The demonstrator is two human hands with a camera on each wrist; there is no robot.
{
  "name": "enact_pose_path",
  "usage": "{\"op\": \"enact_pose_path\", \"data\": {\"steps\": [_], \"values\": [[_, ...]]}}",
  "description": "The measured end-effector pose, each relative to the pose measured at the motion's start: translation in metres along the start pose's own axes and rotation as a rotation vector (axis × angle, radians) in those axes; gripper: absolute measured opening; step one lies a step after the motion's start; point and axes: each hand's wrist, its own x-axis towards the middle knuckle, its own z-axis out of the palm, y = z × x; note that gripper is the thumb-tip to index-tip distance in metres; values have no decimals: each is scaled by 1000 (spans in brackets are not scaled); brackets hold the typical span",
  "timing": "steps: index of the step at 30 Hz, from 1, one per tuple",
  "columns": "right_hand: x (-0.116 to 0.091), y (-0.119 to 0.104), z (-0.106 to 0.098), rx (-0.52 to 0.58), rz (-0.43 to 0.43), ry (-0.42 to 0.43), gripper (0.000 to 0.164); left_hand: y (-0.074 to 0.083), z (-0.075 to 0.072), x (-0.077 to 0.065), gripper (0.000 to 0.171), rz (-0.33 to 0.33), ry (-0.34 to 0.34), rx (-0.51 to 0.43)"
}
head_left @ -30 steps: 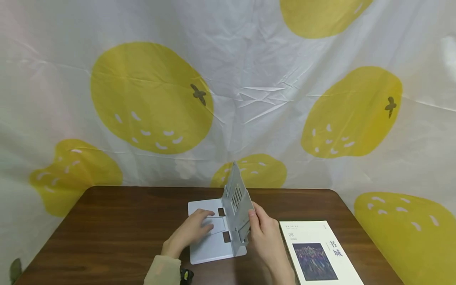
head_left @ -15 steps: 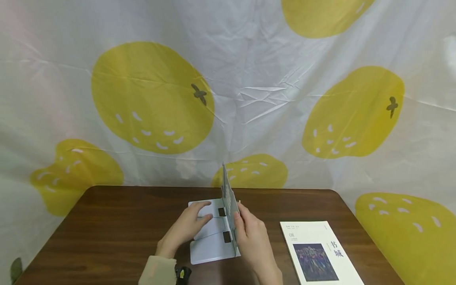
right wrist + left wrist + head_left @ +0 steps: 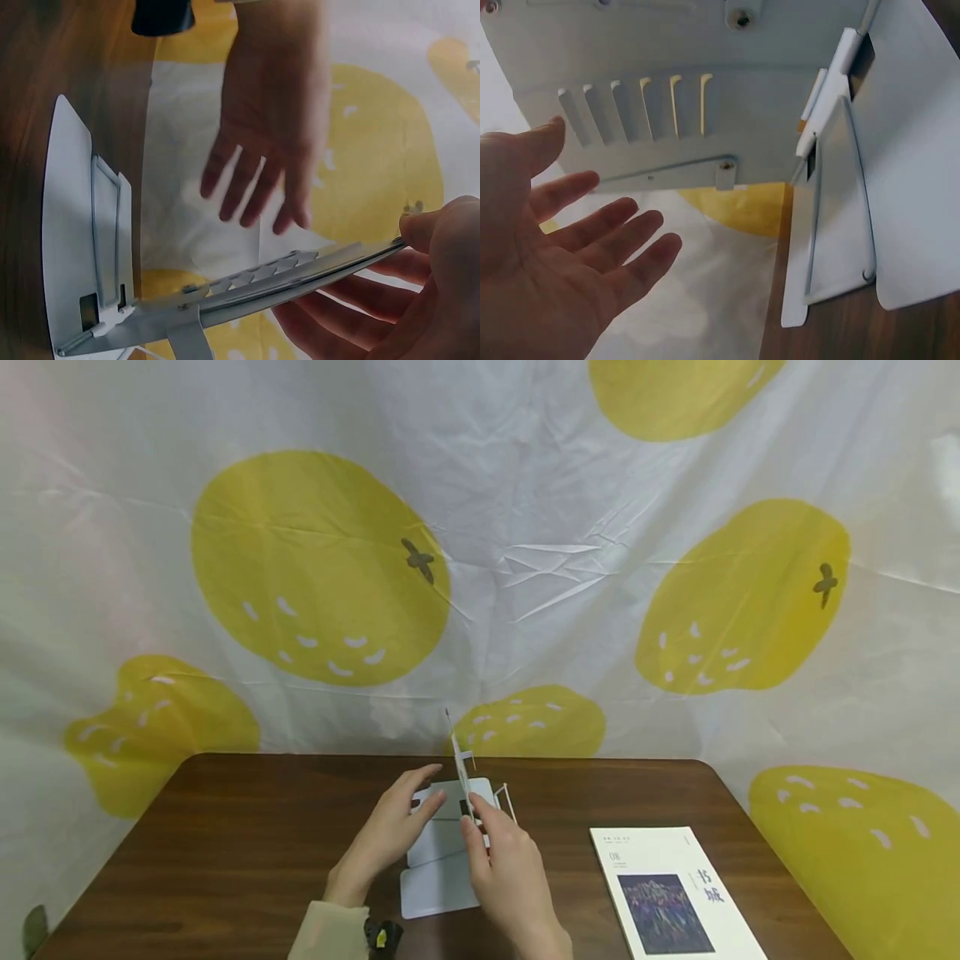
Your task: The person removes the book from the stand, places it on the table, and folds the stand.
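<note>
A pale grey metal folding book stand stands on the table, its base plate (image 3: pixel 435 889) flat. Its slotted upper panel (image 3: pixel 757 112) stands up from the base and shows nearly edge-on in the head view. My right hand (image 3: pixel 513 872) pinches the panel's edge, thumb (image 3: pixel 420 229) on one face and fingers on the other. To the left of the panel is my left hand (image 3: pixel 386 827), fingers spread and holding nothing; in the left wrist view its fingers overlap the panel near the slots. A wire support (image 3: pixel 861 180) lies along the base. My right hand hides part of the base.
A white-covered book (image 3: pixel 667 852) with a dark picture lies on the brown wooden table (image 3: pixel 247 860), right of the stand. Behind the table hangs a pale curtain (image 3: pixel 540 510) printed with yellow fruit. A dark wristband (image 3: pixel 384 937) is by the left sleeve.
My right hand has swung the panel leftward, from leaning right, through upright, to tilting slightly left over the base. My left hand has risen off the base area and drawn slightly left.
</note>
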Motion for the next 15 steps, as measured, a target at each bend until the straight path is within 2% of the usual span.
{"op": "enact_pose_path", "data": {"steps": [9, 15], "values": [[-1, -4, 7, -42, -25, -19, 34, 16, 0, 0, 52, 14, 27, -74], [-2, -6, 10, -71, -43, 5, 32, 24, -2, 0, 52, 37, 45, -108]]}}
